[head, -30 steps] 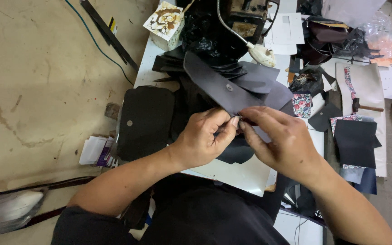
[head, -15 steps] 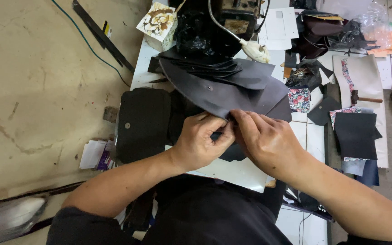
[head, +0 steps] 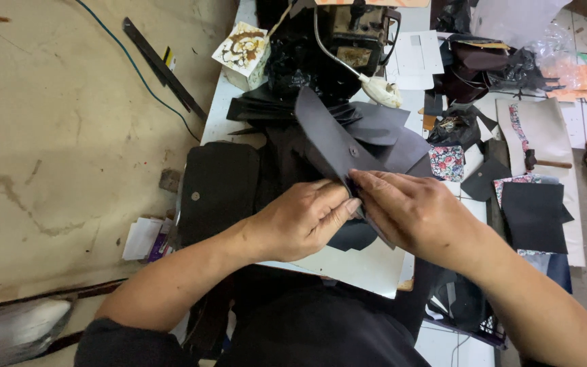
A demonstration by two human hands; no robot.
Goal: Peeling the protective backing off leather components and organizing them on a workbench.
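Dark leather flap piece (head: 331,146) — centre frame, pinched at its lower end by left hand (head: 300,221) and right hand (head: 412,211); sewing machine (head: 348,34) above — top centre.

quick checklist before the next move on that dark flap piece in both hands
1. Left hand grips the dark flap piece: ok.
2. Right hand pinches the same edge: ok.
3. Snap stud on the flap faces up, in view: ok.
4. Flap clear of the sewing machine: ok, it sits nearer the hands.
5. Edge under the fingers folded evenly: cannot tell, hidden.
6. Finished dark pouch lies aside, left of the hands: ok.
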